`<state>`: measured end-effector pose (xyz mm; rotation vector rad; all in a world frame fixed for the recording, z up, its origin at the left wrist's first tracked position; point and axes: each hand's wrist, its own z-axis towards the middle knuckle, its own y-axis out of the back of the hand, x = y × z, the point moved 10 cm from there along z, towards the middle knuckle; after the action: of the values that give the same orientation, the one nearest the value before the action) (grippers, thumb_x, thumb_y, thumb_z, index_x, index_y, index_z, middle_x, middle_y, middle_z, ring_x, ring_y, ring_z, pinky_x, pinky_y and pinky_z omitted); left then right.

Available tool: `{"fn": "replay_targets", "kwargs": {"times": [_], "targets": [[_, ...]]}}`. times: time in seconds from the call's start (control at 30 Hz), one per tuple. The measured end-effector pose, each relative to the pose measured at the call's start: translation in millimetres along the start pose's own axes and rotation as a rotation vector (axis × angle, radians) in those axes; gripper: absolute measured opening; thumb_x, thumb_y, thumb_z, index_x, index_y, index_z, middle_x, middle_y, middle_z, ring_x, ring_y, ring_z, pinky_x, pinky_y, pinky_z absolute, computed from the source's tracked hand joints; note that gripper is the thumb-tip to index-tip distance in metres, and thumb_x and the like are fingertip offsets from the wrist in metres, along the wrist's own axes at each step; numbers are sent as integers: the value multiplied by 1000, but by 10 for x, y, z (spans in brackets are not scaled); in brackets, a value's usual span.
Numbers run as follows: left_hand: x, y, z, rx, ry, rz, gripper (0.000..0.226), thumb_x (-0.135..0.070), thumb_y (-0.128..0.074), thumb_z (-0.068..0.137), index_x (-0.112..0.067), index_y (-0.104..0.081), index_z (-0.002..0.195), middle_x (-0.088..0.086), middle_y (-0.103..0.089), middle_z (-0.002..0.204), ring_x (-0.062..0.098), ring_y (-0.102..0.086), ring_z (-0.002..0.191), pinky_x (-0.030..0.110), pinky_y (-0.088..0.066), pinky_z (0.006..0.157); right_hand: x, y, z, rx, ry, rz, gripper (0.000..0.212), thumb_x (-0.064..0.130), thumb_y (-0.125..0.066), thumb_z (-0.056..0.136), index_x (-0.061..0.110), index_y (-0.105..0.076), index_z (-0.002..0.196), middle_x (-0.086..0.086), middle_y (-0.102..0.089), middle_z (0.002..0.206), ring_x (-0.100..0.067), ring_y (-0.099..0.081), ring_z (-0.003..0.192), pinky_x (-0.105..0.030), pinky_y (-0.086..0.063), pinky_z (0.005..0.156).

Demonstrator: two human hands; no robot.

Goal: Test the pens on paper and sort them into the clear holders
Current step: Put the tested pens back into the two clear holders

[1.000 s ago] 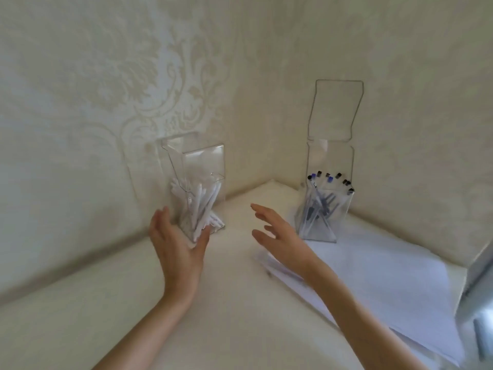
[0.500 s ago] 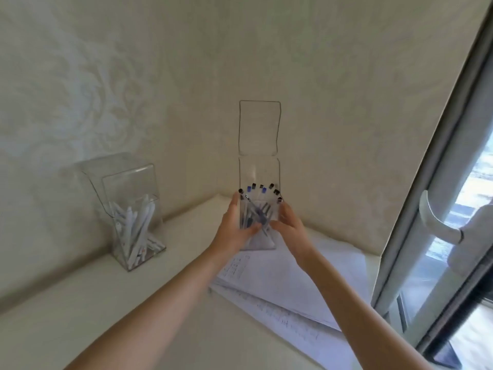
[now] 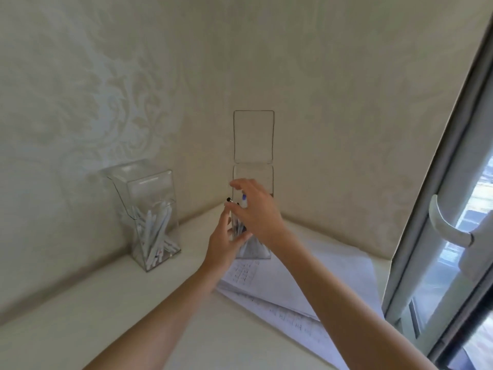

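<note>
A clear holder [image 3: 254, 250] with dark- and blue-capped pens [image 3: 229, 200] stands in the wall corner on white paper sheets [image 3: 282, 281], its lid [image 3: 253, 134] flipped up against the wall. My left hand [image 3: 222, 244] grips its left side, with the thumb across the front. Just above the pen caps hovers my right hand [image 3: 257, 209], fingers spread and curved over them, and much of the holder is hidden behind it. A second clear holder [image 3: 149, 209] with white pens [image 3: 156, 236] stands to the left by the wall.
The cream table [image 3: 106, 303] runs into a wallpapered corner. A window frame with a white handle [image 3: 448, 228] rises close on the right. The paper sheets spread from the corner holder toward the table's right front.
My view turned right from the white-pen holder to the corner one. Both hands gripped that holder's sides; since then my right hand has let go and risen over the pen caps.
</note>
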<state>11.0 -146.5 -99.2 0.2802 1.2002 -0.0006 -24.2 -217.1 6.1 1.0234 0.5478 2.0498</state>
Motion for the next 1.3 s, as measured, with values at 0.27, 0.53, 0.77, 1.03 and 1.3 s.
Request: {"fn": "replay_targets", "kwargs": {"times": [0.27,0.53,0.77,1.03,1.3], "targets": [[13,29,26,-55,12,39,68,-23,-65,86,-23,-28,143,-1,-49,127,7,-45,111,18,-35,89,-218,-107,143,188,-78,74,39,33,-65,87,22,-54,123,3,-60,104,-14,-59,92,-33,-50,85],[13,73,52,-32,12,84,67,-21,-65,86,-21,-30,143,6,-50,132,11,-48,111,18,-36,88,-229,-89,216,41,-91,125,20,11,-62,88,11,-67,107,-5,-68,96,-15,-62,85,-26,-48,78],[52,76,38,-11,13,45,64,-17,-63,88,-22,-31,143,8,-49,134,17,-47,121,24,-37,94,-471,205,291,-50,-120,6,9,2,-53,91,1,-62,93,-8,-65,86,-23,-60,78,-29,-48,69],[95,94,72,17,20,31,72,-30,-68,83,-29,-29,143,1,-42,139,16,-48,117,26,-40,91,-538,220,207,-54,-36,-52,31,17,-50,96,1,-60,121,-12,-48,122,-24,-47,112,-27,-37,100],[27,-47,275,167,38,56,111,-33,-79,71,-36,4,146,-2,-16,153,19,-24,137,44,-24,112,-835,521,658,-77,-430,573,57,39,-44,98,19,-25,149,2,-27,154,-14,-27,140,-22,-21,103]]}}
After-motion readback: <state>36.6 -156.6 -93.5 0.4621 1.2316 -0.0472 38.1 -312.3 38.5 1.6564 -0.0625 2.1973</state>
